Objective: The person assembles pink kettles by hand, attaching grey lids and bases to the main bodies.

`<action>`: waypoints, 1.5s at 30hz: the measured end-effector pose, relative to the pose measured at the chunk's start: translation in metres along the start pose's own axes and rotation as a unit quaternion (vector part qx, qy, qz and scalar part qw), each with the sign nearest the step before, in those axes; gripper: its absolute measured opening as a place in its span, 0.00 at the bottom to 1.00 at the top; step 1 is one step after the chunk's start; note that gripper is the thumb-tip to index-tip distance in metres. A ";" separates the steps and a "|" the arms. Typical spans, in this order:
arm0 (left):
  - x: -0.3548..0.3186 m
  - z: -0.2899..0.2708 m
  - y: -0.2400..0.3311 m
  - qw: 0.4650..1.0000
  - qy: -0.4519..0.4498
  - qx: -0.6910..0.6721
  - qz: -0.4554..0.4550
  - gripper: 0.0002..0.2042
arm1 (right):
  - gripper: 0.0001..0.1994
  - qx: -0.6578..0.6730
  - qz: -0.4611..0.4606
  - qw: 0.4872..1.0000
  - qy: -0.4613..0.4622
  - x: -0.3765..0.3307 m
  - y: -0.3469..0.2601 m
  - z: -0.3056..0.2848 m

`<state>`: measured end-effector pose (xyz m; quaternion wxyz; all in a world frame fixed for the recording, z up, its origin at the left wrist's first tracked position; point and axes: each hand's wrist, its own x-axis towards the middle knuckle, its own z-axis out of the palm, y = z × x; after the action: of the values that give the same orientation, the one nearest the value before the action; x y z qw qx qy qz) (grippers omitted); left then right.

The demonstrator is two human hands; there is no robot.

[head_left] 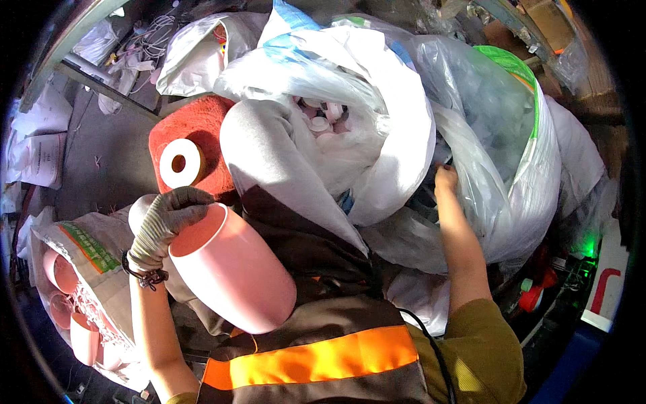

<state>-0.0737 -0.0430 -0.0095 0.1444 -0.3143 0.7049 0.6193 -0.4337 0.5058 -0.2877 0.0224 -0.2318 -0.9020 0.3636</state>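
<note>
My left hand [176,219], in a grey striped work glove, grips a large pink tapered cup [249,276] by its rim. The cup tilts over my lap, its mouth toward the upper left. My bare right hand [445,179] reaches to the inner side of a clear plastic bag [481,161]. Its fingers look curled, but their tips are partly hidden, and what they hold cannot be made out. Between the hands stands an open white sack [410,128] with small pink and white pieces [323,120] inside.
A roll of tape [182,163] lies on a red fuzzy block [215,128] beyond my left hand. At the lower left, a sack [101,249] holds several pink cups [84,337]. A metal frame bar [108,86] crosses the upper left. Red and green items [531,296] lie at the right.
</note>
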 end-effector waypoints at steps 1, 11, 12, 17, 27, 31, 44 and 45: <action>-0.002 -0.002 -0.005 1.000 -0.001 -0.015 0.012 0.12 | 0.14 -0.077 -0.077 0.992 -0.057 0.004 -0.004 -0.010; 0.008 0.016 -0.001 0.960 -0.088 -0.244 0.104 0.11 | 0.19 0.168 0.029 0.933 -0.317 0.007 -0.039 -0.055; -0.003 0.009 -0.013 0.961 -0.064 -0.244 0.117 0.12 | 0.20 0.115 0.107 0.925 -0.346 -0.102 -0.152 -0.031; -0.003 0.011 -0.015 0.943 -0.117 -0.287 0.118 0.14 | 0.11 -0.067 -0.363 0.877 -0.306 -0.207 -0.221 -0.110; 0.004 0.016 0.002 0.909 -0.209 -0.304 0.194 0.29 | 0.17 0.408 -0.285 0.646 -0.579 -0.240 -0.353 -0.057; -0.002 0.021 0.016 0.901 -0.183 -0.309 0.243 0.48 | 0.17 0.297 -0.246 0.659 -0.646 -0.305 -0.367 -0.048; -0.032 0.012 -0.049 0.893 -0.090 -0.392 0.202 0.31 | 0.45 0.150 -0.696 0.615 -0.339 -0.366 -0.296 0.000; -0.034 0.012 -0.057 0.876 -0.111 -0.426 0.199 0.29 | 0.39 0.183 -0.623 0.662 -0.374 -0.376 -0.310 -0.006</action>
<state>-0.0147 -0.0245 -0.0358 -0.0523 -0.1272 0.4003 0.9060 -0.2212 0.1516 -0.0288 -0.0540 0.5489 -0.6831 0.4787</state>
